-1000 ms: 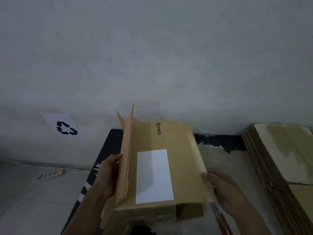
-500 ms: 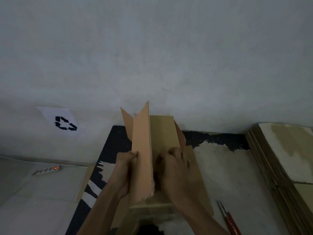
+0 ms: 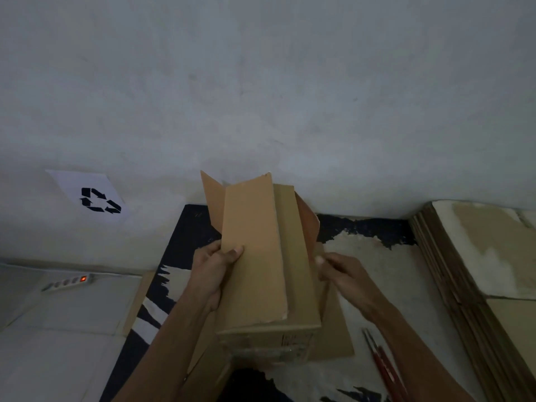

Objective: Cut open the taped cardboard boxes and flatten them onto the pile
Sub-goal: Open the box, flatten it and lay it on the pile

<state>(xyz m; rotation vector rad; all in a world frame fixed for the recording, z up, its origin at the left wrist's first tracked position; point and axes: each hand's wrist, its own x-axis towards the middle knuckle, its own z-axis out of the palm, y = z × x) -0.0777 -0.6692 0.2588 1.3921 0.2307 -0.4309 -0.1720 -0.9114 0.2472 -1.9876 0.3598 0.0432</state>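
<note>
A brown cardboard box [image 3: 293, 274] stands in front of me on a worn black-and-white mat [image 3: 374, 274], its flaps open. My left hand [image 3: 213, 266] grips the long left flap [image 3: 252, 250], thumb on its inner face, and holds it tilted over the box. My right hand [image 3: 338, 271] pinches the right flap at the box's right edge. Two short end flaps stick up at the far end. A stack of flattened cardboard [image 3: 475, 256] lies at the right.
A red-handled tool [image 3: 383, 364] lies on the mat right of the box, near my right forearm. A white sheet with a recycling symbol [image 3: 95, 198] hangs on the wall at the left. A power strip [image 3: 68, 281] with a red light lies on the tiled floor.
The left flap has swung from upright to lean over the box. My right hand has moved off the middle of the box to its right edge. The labelled face seen earlier is out of sight.
</note>
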